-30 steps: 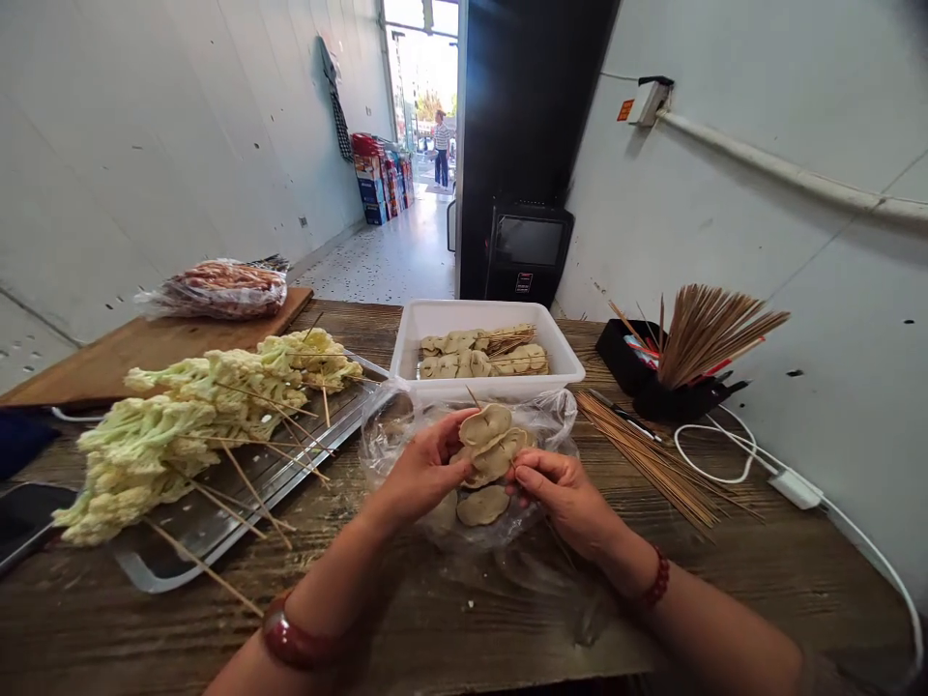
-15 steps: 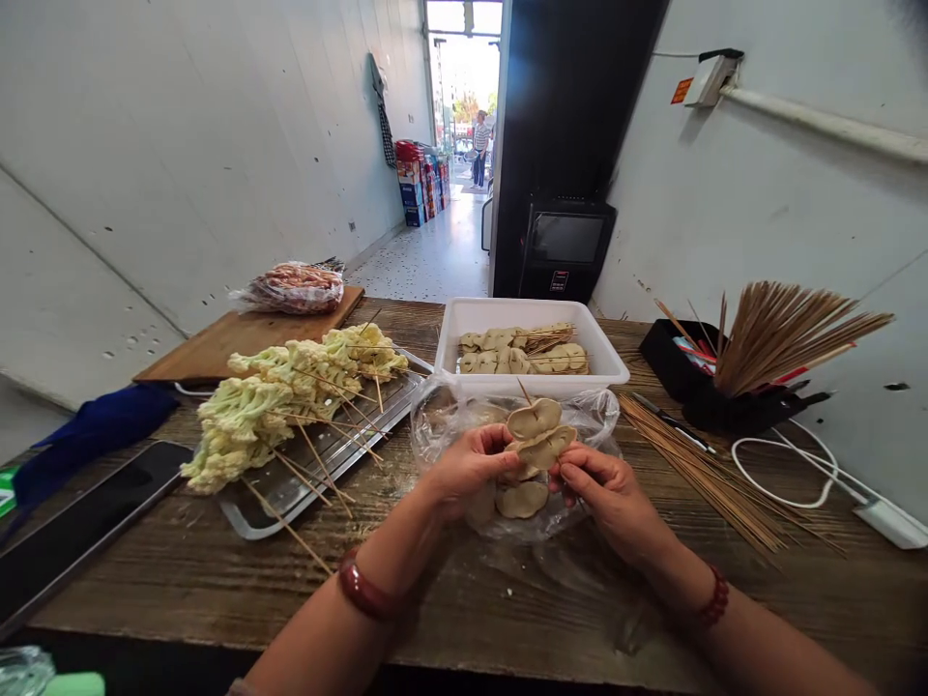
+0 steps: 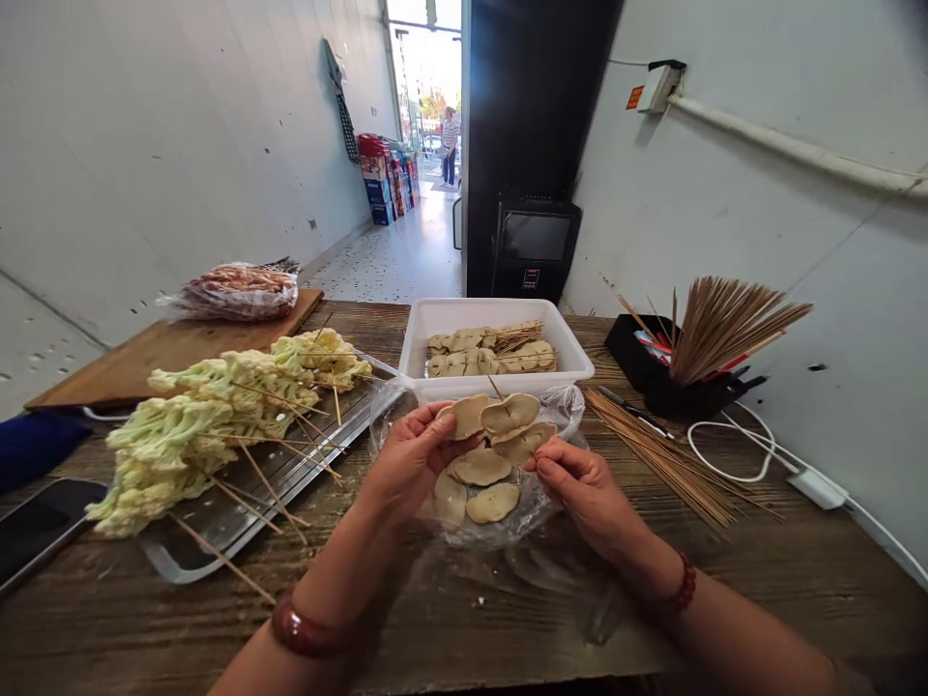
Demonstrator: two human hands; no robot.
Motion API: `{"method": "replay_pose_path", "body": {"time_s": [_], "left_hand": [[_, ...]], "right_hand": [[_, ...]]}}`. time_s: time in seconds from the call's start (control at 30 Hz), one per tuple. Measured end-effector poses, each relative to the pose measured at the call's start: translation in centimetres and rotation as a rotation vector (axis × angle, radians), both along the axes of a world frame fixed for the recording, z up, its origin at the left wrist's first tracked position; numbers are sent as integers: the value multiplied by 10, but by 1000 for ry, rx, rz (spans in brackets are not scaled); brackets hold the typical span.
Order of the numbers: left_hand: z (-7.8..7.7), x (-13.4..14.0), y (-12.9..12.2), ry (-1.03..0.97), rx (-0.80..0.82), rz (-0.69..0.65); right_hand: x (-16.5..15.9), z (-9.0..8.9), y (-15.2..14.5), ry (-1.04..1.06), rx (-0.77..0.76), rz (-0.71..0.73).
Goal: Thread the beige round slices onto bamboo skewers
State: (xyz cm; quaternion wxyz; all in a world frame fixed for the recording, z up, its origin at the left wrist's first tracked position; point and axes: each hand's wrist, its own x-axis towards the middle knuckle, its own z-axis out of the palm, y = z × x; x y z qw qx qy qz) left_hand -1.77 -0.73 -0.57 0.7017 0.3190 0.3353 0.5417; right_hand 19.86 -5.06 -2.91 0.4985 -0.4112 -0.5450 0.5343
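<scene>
My left hand pinches a flat, beige oval slice between thumb and fingers. Two similar slices are threaded on a thin wooden skewer, whose tip pokes up past the upper one. The fingers of my right hand are closed on this skewer just below the lower slice, and the rest of the stick is hidden. Below both hands, several loose slices lie on an open clear plastic bag. Behind the bag, a white plastic tub contains rows of skewered slices.
Skewered cauliflower covers a metal tray on the left, sticks jutting rightward. Behind it, a bagged bundle rests on a wooden board. Loose skewers, a black holder of sticks and a white cable lie right.
My left hand has moved left off the skewered slices and now has a separate slice beside them. My right hand still grips the skewer. The whole view has shifted rightward.
</scene>
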Motion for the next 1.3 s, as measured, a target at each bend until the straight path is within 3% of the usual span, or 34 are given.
{"method": "replay_pose_path", "body": {"time_s": [0.23, 0.43, 0.67, 1.3], "left_hand": [[3, -7, 3, 2, 6, 108], [3, -8, 5, 20, 52, 190], [4, -7, 2, 12, 38, 187], [6, -7, 3, 24, 45, 250]], "right_hand": [[-1, 8, -9, -181, 100, 62], [-4, 2, -10, -288, 170, 42], [-6, -6, -10, -329, 171, 58], [-5, -3, -12, -342, 149, 54]]}}
